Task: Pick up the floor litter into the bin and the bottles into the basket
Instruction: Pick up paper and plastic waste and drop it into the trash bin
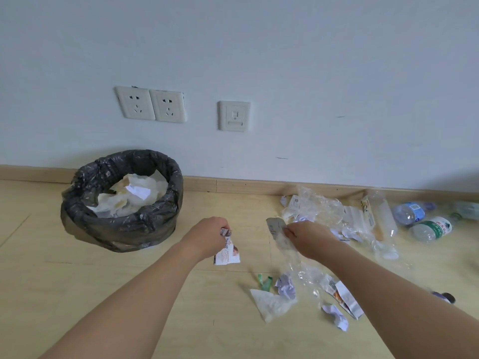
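The bin (121,229), lined with a black bag, stands by the wall at the left with white crumpled paper inside. My left hand (207,237) is shut on a small printed wrapper (227,252), held above the floor just right of the bin. My right hand (308,237) is shut on a grey and clear plastic wrapper (278,233) that hangs down. Litter lies on the floor below my hands: a white tissue (272,304), a green scrap (265,281), crumpled paper (285,286). Plastic bottles (430,229) lie at the right by the wall. No basket is in view.
A heap of clear plastic film (316,208) and packets lies against the skirting board at the right. A striped wrapper (347,300) and a paper ball (337,317) lie at the lower right. Wall sockets (150,104) sit above the bin. The floor is pale wood.
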Tool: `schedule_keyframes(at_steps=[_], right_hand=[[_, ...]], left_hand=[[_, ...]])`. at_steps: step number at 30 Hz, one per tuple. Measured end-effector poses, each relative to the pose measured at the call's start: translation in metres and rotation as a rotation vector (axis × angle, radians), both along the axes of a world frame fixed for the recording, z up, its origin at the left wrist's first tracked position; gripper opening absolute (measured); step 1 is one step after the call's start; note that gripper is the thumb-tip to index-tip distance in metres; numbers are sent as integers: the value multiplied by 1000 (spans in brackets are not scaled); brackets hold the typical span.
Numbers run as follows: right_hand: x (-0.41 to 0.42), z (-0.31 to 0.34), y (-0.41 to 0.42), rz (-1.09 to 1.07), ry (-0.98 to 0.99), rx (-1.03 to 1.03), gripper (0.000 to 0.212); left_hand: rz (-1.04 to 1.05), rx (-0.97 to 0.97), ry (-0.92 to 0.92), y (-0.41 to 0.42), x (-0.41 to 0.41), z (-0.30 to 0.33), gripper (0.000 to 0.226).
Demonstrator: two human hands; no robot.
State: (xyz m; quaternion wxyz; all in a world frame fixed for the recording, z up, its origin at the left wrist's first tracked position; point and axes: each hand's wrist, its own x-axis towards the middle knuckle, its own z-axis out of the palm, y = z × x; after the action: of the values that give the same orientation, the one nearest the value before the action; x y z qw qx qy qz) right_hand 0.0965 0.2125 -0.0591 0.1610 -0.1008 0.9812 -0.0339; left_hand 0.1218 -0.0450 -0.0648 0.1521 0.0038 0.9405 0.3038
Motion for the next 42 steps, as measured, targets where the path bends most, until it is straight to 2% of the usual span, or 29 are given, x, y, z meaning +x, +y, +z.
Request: schedule_keyframes(at_steps=[3,10,13,17,23,25,27,32,37,42], right_hand=[[-4,6,0,-44,11,-38,46],[-17,17,7,-113,59,-205,14],[-19,24,10,-73,65,-228,36],[-22,34,15,-29,111,-180,14],[-20,47,19,67,158,-101,46],[-23,50,19,72,192,-79,41],[-29,59,13,48,229,-64,28],[-45,95,-49,98,317,-150,28],[-48,111,-146,19,272,-527,39],[-64,99,-250,24,187,-710,45]], left_hand=[[-16,-12,20,4,0,4,31],[-37,-31,50,15,-6,13,33],[-49,-61,70,18,-11,25,38],[-62,-108,96,16,-17,40,36],[-89,-136,110,16,-23,52,34],[-97,-171,130,14,-26,60,34],[-83,-199,169,9,-30,70,34],[61,-170,332,-27,-42,90,27],[174,-104,360,-104,-48,97,16],[426,-78,383,-199,-39,81,13]])
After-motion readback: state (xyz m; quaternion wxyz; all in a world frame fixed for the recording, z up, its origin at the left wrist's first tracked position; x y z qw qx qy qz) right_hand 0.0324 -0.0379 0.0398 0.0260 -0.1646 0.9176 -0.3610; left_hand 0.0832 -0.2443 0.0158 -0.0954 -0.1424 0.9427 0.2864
